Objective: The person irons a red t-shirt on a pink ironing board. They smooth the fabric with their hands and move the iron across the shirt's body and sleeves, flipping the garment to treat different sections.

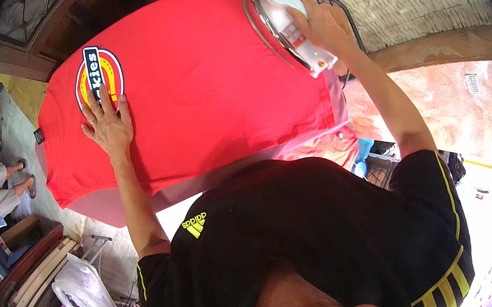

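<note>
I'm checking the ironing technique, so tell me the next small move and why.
Probably ease the clothes iron leftward over the red T-shirt, stopping short of the left hand: the right hand grips the iron near the shirt's right end, while the left lies flat, partly over the printed logo, with plain fabric between them.

At eleven o'clock, a red cloth T-shirt lies on a wide, pink-covered board. On the T-shirt, the bare left hand rests at ten o'clock. At one o'clock, the bare right hand holds a white plastic iron with metal soleplate over the T-shirt's end. At eight o'clock sits a white plastic bag.
</note>
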